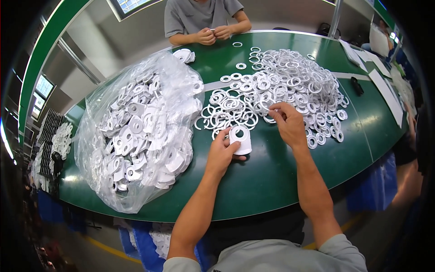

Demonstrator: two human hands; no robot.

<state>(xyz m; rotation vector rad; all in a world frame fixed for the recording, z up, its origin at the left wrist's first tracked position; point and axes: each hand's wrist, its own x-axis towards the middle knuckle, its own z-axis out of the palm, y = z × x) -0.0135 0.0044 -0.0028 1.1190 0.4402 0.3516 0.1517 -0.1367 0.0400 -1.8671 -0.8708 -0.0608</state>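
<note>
My left hand (pixel 220 153) grips a white plastic piece (pixel 245 146), rounded at one end, with a large round hole. Its thumb lies on the face and the other fingers reach behind. My right hand (pixel 288 123) is closed in a pinch at the near edge of a heap of white rings (pixel 294 77), its fingertips on a white ring (pixel 264 105). Looser, thinner rings (pixel 224 104) lie between the heap and my left hand. To the left, a clear plastic bag (pixel 131 205) lies spread, full of white pieces (pixel 136 124) like the held one.
Across the green table (pixel 272 181) a person's hands (pixel 213 34) hold something small. White sheets (pixel 386 97) and a small black object (pixel 357 86) lie at the right. Stacked dark trays (pixel 47 136) stand far left. Blue bins (pixel 147 245) sit below the near edge.
</note>
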